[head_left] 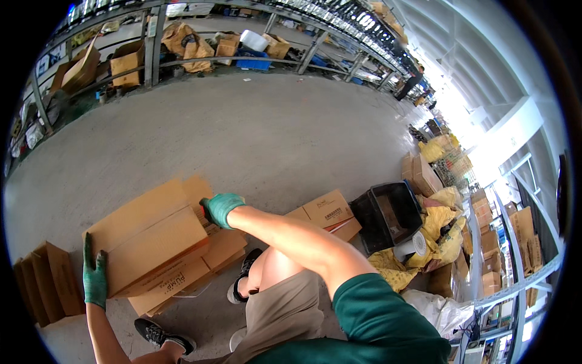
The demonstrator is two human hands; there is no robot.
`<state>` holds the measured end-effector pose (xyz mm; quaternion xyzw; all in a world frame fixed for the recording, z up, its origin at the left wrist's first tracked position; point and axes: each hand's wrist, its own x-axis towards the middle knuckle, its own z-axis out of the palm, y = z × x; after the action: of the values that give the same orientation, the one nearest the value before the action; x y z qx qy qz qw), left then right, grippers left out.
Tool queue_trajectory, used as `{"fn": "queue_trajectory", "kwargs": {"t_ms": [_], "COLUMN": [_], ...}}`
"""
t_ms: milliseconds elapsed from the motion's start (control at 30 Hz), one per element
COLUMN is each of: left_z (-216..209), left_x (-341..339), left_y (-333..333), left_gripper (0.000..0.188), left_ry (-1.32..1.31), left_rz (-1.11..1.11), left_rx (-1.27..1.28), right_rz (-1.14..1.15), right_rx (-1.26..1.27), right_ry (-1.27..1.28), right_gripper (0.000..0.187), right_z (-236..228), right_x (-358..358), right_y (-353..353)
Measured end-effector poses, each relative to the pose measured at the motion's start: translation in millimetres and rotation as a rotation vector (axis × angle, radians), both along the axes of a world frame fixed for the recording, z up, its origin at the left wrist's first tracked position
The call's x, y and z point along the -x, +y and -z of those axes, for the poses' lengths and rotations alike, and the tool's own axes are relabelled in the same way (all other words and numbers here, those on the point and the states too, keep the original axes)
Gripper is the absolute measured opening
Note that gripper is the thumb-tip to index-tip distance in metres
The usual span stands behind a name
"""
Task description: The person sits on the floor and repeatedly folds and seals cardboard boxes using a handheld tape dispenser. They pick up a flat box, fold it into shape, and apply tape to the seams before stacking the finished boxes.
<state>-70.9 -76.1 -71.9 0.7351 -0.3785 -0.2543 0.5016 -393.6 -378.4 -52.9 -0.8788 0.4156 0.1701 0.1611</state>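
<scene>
A closed brown cardboard box (145, 233) lies in front of me on top of flattened cardboard (173, 282) with dark printing. My left hand (95, 278), in a green glove, rests against the box's left end, fingers stretched out and thumb apart. At the far right corner of the box, by a raised flap (195, 189), is my right hand (224, 210), also gloved in green. Its fingers are curled closed; a small red and dark bit shows at them, too little to name. The underside of the right hand is hidden.
Open cardboard boxes (51, 285) stand at the left. To the right are another carton (330, 209), a black plastic crate (388, 212), yellow sacks (439, 227) and a white spool (412, 246). A metal rack (154, 45) runs along the far side; a person (411, 84) stands far off.
</scene>
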Motion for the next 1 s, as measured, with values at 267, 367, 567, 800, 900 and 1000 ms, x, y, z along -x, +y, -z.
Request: {"fn": "queue_trajectory", "kwargs": {"t_ms": [267, 367, 567, 800, 900, 1000], "left_z": [18.9, 12.7, 19.0, 27.6, 28.9, 42.4], "left_x": [-13.5, -9.6, -12.7, -20.8, -18.8, -36.2], "left_y": [-3.6, -1.7, -0.2, -4.7, -2.9, 9.2], "left_gripper": [0.063, 0.063, 0.064, 0.067, 0.070, 0.073], "left_ry": [-0.097, -0.108, -0.078, -0.079, 0.029, 0.085], "left_rz": [0.032, 0.025, 0.023, 0.006, -0.022, -0.079], "left_rx": [0.026, 0.002, 0.005, 0.034, 0.038, 0.031], "right_rz": [0.644, 0.434, 0.156, -0.342, -0.385, -0.373], "right_rx": [-0.192, -0.120, 0.169, 0.238, 0.188, 0.223], "right_ry": [-0.412, -0.333, -1.026, -0.682, -0.693, -0.496], "right_gripper": [0.064, 0.054, 0.017, 0.060, 0.061, 0.065], "right_z": [129.8, 69.9, -57.9, -24.7, -14.9, -37.7], "right_x": [-7.1, -5.2, -83.9, -206.4, -189.8, -140.2], "right_y": [22.5, 22.0, 32.5, 149.5, 129.9, 83.1]}}
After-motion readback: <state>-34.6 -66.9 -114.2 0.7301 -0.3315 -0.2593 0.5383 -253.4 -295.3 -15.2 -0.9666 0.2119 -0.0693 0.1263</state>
